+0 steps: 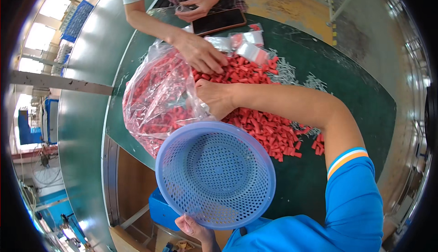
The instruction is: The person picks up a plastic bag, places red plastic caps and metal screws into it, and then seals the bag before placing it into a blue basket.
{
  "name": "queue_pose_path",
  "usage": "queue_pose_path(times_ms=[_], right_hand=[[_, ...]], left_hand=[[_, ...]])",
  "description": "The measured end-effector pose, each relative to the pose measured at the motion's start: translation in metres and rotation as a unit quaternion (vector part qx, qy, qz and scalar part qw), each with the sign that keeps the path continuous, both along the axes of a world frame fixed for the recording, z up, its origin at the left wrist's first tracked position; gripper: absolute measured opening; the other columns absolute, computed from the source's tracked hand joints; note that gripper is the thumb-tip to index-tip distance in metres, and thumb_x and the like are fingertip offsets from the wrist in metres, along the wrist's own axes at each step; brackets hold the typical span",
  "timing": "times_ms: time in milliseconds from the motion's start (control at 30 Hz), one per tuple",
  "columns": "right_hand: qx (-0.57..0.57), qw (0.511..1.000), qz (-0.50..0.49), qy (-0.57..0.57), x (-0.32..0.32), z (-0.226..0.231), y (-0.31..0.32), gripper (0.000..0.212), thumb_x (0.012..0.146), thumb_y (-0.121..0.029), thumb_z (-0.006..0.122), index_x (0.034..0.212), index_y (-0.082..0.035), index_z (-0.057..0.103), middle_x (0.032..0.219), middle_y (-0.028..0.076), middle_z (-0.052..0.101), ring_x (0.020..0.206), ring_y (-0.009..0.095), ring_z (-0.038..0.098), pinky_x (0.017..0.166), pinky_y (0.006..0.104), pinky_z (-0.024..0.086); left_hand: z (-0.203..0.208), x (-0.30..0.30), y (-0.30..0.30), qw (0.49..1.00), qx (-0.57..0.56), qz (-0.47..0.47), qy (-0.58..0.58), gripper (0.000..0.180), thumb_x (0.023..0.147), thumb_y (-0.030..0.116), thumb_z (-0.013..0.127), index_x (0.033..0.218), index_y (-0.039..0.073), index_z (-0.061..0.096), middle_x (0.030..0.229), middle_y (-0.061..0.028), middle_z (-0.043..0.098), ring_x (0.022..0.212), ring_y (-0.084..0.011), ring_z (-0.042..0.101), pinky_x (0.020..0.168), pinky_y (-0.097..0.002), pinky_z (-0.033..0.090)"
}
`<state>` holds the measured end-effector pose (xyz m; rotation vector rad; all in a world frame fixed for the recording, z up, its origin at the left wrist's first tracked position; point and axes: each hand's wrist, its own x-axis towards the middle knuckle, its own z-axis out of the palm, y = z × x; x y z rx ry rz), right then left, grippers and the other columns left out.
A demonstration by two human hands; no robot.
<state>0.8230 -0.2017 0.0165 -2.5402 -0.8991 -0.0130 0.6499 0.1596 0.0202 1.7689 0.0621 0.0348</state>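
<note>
My left hand (190,227) grips the near rim of a round blue-purple perforated plastic basket (214,165), which is tilted so that its inside shows, with nothing in it. My right hand (216,98) reaches leftward across the table, its fingers curled at the mouth of a clear plastic bag (157,94); the fingertips are partly hidden by the film. Small red plastic sleeves or plugs fill much of the bag. More red pieces (260,128) lie heaped beside and under my right forearm.
Across the green table (360,101), another person's hand (200,53) touches the red heap; their other hand (198,7) holds something small and clear. A phone (219,21), small filled bags (251,51) and grey screws or similar pins (287,71) lie nearby. A metal post (59,81) stands left.
</note>
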Motion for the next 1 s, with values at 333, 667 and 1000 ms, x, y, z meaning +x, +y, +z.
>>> queue_pose_path(times_ms=[333, 667, 1000], right_hand=[[0.047, 0.99, -0.113, -0.071, -0.13, 0.012, -0.028, 0.021, 0.071, -0.026, 0.062, 0.087, -0.014, 0.063, 0.096, 0.003, 0.056, 0.093, 0.021, 0.05, 0.076, 0.0371, 0.033], [0.001, 0.955, -0.258, -0.144, -0.23, 0.021, 0.001, 0.029, 0.068, -0.024, 0.067, 0.097, -0.019, 0.063, 0.118, 0.005, 0.049, 0.118, 0.024, 0.038, 0.096, 0.0464, 0.027], [-0.005, 0.848, -0.527, -0.054, -0.381, 0.043, 0.09, 0.064, 0.07, -0.02, 0.067, 0.128, -0.015, 0.041, 0.136, 0.013, 0.033, 0.125, 0.033, 0.03, 0.1, 0.0475, 0.024]], left_hand=[[0.001, 0.007, -0.009, 0.996, -0.085, -0.011, -0.003, 0.02, 0.093, 0.024, 0.047, 0.089, 0.007, 0.037, 0.08, -0.0028, 0.045, 0.076, -0.0104, 0.046, 0.071, -0.0258, 0.043], [0.006, 0.009, -0.01, 0.994, -0.099, -0.035, -0.017, 0.016, 0.094, 0.024, 0.046, 0.093, 0.008, 0.042, 0.089, -0.0037, 0.049, 0.083, -0.0123, 0.049, 0.074, -0.0267, 0.044], [0.0, 0.019, 0.01, 0.99, -0.133, -0.041, -0.021, 0.017, 0.091, 0.024, 0.051, 0.095, 0.007, 0.047, 0.08, 0.0006, 0.047, 0.071, -0.0066, 0.045, 0.061, -0.0204, 0.04]])
